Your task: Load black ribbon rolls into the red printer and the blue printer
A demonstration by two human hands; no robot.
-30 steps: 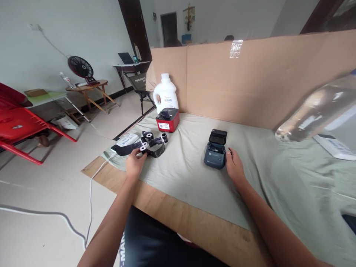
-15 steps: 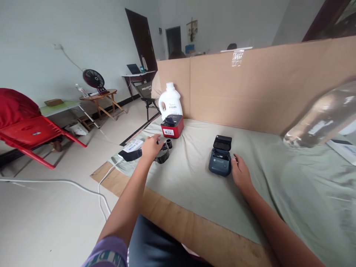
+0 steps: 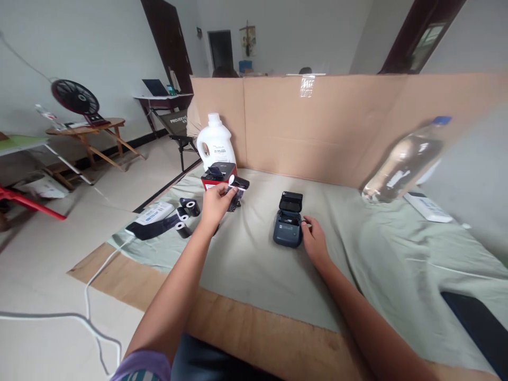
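My left hand (image 3: 216,203) pinches a small black roll (image 3: 239,183) with a dark strip hanging from it, raised in front of the red and black box (image 3: 219,173). My right hand (image 3: 314,237) rests with fingers curled against the right side of a dark blue device (image 3: 288,231), whose black lid (image 3: 291,201) stands open. Several more black rolls (image 3: 192,207) with white cores lie on the cloth left of my left forearm, with a dark strip (image 3: 153,227) spread beside them.
A white jug (image 3: 218,143) stands behind the box. A cardboard panel (image 3: 309,132) borders the back of the cloth. A clear bottle (image 3: 400,164) leans at the right, near a white box (image 3: 427,206). A black phone-like slab (image 3: 476,325) lies at the right edge.
My left hand has lifted a black roll with its strip off the cloth. The view has turned to the right. My right hand remains beside the blue device.
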